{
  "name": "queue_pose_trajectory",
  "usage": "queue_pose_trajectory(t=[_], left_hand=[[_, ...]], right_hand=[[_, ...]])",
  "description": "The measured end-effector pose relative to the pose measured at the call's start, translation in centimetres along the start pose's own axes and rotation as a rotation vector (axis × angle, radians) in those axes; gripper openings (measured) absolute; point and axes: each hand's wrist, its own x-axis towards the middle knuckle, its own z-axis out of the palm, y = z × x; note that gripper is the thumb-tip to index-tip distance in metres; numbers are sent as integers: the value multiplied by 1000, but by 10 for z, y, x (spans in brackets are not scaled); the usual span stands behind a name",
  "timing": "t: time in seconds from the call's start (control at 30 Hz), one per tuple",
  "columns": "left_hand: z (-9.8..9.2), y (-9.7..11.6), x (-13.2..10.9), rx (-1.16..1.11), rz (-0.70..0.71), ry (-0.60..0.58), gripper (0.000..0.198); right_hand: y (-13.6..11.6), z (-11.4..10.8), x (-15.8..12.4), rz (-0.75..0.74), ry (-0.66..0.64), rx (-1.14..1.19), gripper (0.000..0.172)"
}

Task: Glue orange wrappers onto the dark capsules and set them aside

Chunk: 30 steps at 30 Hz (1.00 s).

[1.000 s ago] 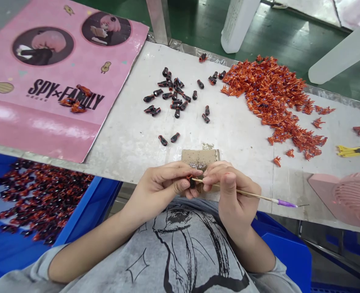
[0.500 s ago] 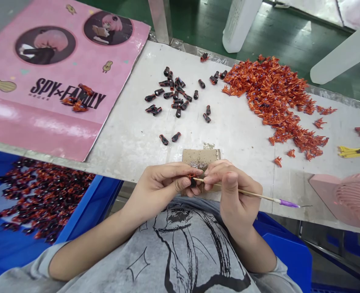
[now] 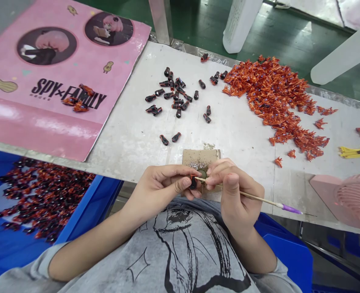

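Small black-and-red piece (image 3: pixel 193 183): sat pinched between thumb and fingers of your left hand (image 3: pixel 160 185); seemed light and stiff, likely slippery if wet, best held by its sides.
Thin stick (image 3: pixel 262 199): ran through your right hand (image 3: pixel 242 209), fingers closed on it near the tip, which met the piece.
Brown block (image 3: pixel 195 154): lay just beyond your fingertips.

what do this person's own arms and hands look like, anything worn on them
The left hand and right hand are bare, with no gloves, rings, watches or bracelets visible. Loose, short grey sleeves leave the forearms uncovered.
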Motion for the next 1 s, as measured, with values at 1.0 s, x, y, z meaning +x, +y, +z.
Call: queue_pose_trajectory(t=[1.0], left_hand=[[-6, -2, 1, -168, -57, -167, 13]], right_hand=[[9, -167, 7, -103, 114, -1291, 22]])
